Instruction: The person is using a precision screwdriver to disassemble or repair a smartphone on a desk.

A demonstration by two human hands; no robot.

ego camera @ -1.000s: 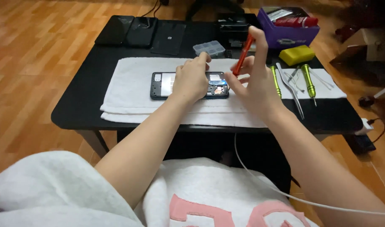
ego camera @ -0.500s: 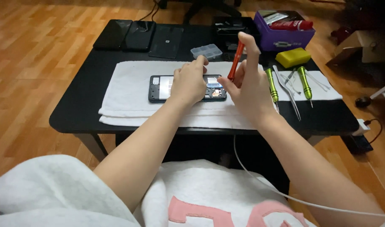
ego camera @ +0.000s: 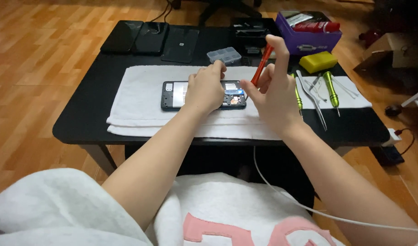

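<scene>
The opened phone (ego camera: 175,94) lay on a white towel (ego camera: 136,91) on the black table (ego camera: 90,109). The left hand (ego camera: 204,89) pressed down on it, grip closed over its middle. The right hand (ego camera: 273,93) pinched a red screwdriver (ego camera: 261,64), tip at the phone's right end; green screwdrivers (ego camera: 331,89) lay just beside.

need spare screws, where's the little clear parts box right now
In the head view, the clear parts box sits on the black table just beyond the white towel, behind the left hand.

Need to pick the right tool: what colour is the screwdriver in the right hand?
Red-orange, in the head view: screwdriver held in the right hand.
</scene>
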